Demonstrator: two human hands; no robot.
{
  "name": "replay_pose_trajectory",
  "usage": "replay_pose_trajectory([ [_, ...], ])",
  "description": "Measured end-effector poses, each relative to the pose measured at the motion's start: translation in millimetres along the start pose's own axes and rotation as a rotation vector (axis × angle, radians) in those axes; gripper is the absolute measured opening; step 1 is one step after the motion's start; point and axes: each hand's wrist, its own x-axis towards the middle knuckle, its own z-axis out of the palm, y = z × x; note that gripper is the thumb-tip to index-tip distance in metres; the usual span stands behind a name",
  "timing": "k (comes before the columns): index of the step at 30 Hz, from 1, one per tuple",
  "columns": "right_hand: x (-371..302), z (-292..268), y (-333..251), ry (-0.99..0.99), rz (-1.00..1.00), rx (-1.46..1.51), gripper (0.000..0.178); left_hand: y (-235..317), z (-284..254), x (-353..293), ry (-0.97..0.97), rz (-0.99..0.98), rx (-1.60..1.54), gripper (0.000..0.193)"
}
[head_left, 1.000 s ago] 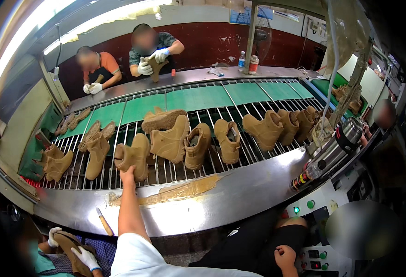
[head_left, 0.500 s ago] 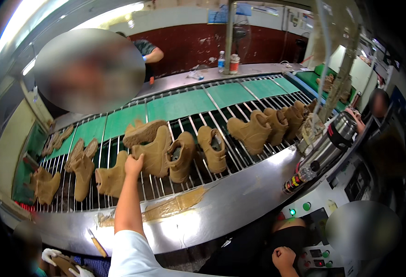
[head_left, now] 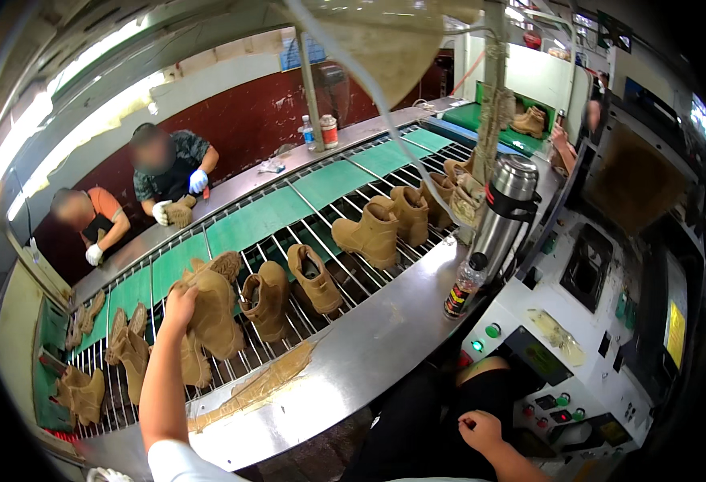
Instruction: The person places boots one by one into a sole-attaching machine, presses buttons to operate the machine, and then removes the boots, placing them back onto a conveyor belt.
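Note:
My left hand [head_left: 180,304] grips a tan boot [head_left: 216,317] by its upper left part, over the metal-rod conveyor [head_left: 248,261]. The boot is tilted, its rounded end pointing down toward the near side. Behind it another boot [head_left: 226,263] lies with its patterned sole showing, and a third boot [head_left: 194,365] is partly hidden below my hand. Just right stand two boots, a nearer boot [head_left: 264,301] and a boot with an open collar [head_left: 314,279]. My right hand [head_left: 481,431] rests low by my thigh, its fingers curled in, with nothing visible in them.
More boots [head_left: 366,234] stand along the conveyor. A steel flask [head_left: 513,189] and plastic bottle [head_left: 465,285] stand on the metal ledge [head_left: 353,345]. A control panel [head_left: 546,345] is at right. Two co-workers in gloves [head_left: 198,181] work across the conveyor; a hose [head_left: 369,84] hangs overhead.
The view has swung right, so the conveyor sits further left. The boot in my left hand has turned and tilted, its rounded end now lower. My right hand stays by my thigh.

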Motion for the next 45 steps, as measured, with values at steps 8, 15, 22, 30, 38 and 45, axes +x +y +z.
replay_pose_trajectory([
  [8, 83, 15, -145, -0.402, -0.007, 1.351, 0.093, 168, -18, -213, -0.127, -0.092, -0.762, 0.019],
  [15, 32, -38, -161, -0.285, 0.103, 1.570, 0.111, 181, 96, -334, -0.621, -0.281, -1.101, 0.032],
  [22, -22, -160, -94, 0.046, 0.375, 1.414, 0.107, 243, 232, -349, -1.342, 0.016, -1.370, 0.091],
  [30, 41, -272, -42, 0.517, 0.203, 0.921, 0.113, 281, 420, -382, -0.897, 0.164, -1.047, 0.040],
  [38, 179, -409, 23, 0.717, 0.370, 0.314, 0.096, 211, 496, -365, -1.181, -0.319, -0.865, 0.025],
  [45, 270, -443, 147, 0.700, 0.675, -0.109, 0.090, 219, 504, -353, -1.240, -0.569, -0.784, 0.016],
])
